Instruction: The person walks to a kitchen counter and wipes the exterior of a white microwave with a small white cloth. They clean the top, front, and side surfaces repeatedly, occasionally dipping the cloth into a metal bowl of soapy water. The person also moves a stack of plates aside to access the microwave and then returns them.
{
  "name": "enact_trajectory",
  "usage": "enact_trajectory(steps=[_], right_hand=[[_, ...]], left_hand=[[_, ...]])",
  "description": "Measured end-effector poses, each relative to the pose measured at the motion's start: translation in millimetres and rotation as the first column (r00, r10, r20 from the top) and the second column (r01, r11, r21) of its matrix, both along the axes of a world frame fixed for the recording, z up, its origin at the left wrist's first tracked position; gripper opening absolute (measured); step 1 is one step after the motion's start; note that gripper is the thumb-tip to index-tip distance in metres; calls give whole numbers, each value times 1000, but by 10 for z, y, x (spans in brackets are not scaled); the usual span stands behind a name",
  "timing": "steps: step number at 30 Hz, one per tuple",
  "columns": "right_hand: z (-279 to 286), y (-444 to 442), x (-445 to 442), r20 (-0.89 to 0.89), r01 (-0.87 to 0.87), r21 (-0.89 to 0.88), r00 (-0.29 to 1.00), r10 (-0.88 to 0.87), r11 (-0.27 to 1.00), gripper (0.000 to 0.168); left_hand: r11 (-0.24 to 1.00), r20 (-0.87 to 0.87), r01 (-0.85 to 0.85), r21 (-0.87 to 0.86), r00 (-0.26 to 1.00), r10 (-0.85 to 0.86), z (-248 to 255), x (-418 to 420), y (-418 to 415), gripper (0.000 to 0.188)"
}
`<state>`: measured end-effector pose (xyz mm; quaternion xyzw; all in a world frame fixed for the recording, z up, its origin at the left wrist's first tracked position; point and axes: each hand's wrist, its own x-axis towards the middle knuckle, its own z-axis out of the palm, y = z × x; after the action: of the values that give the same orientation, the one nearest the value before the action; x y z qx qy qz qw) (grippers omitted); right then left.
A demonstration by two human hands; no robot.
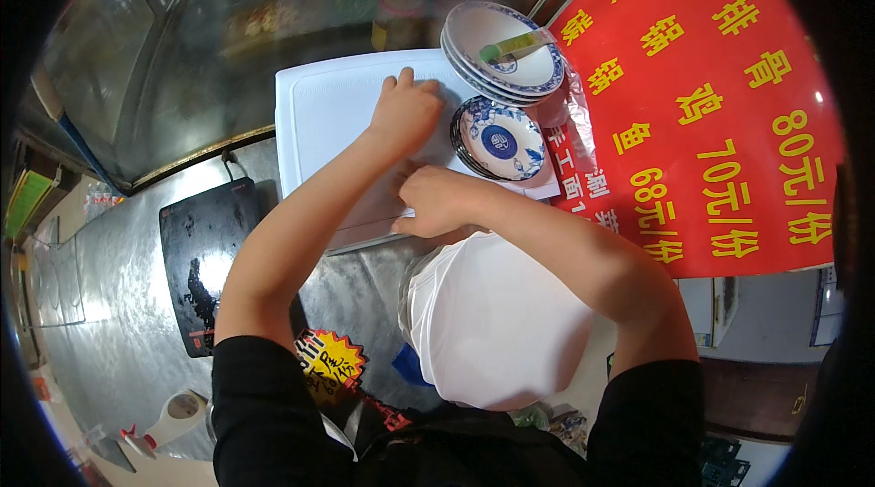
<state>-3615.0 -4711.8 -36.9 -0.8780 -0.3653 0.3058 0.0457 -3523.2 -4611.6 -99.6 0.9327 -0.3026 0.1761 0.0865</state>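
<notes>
A white plastic box or lid point(328, 118) with a raised rim lies on the metal counter. Across its top rests my left hand point(410, 108), fingers spread toward the far edge. My right hand point(441, 203) is bent over the near edge, its thumb pointing left; whether it grips anything is hidden. Right of my hands sit a stack of small blue-and-white dishes point(499, 138) and a stack of larger bowls point(472, 29). A green-capped tube point(509, 46) lies in the top bowl. Close to my body stands a stack of white containers point(499, 323).
A black induction cooker point(198, 241) is on the steel counter point(123, 261) at left. A spray bottle point(178, 415) lies at the lower left. A yellow starburst price sign point(335, 357) is beside my left sleeve. Glass point(232, 70) borders the far side; a red printed banner point(683, 118) fills the right.
</notes>
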Motion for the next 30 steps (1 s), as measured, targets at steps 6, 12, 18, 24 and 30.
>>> enact_trajectory(steps=[6,12,18,24,30], right_hand=[[-85,-15,19,49,-43,18,998,42,999,55],[-75,-70,-61,71,23,44,997,-26,999,55],[-17,-74,-93,89,26,64,996,-31,998,51],[114,171,-210,22,120,-133,993,-118,984,52],[19,85,-233,79,78,-122,995,-69,989,54]], left_hand=[[996,-45,-33,82,998,37,122,106,-119,26],[957,-99,241,-162,961,-259,-62,-291,448,31],[923,-91,369,-113,921,-379,67,-447,1012,32],[941,2,339,-5,941,-339,71,-283,534,32],[959,-64,275,71,961,-270,172,-482,494,29]])
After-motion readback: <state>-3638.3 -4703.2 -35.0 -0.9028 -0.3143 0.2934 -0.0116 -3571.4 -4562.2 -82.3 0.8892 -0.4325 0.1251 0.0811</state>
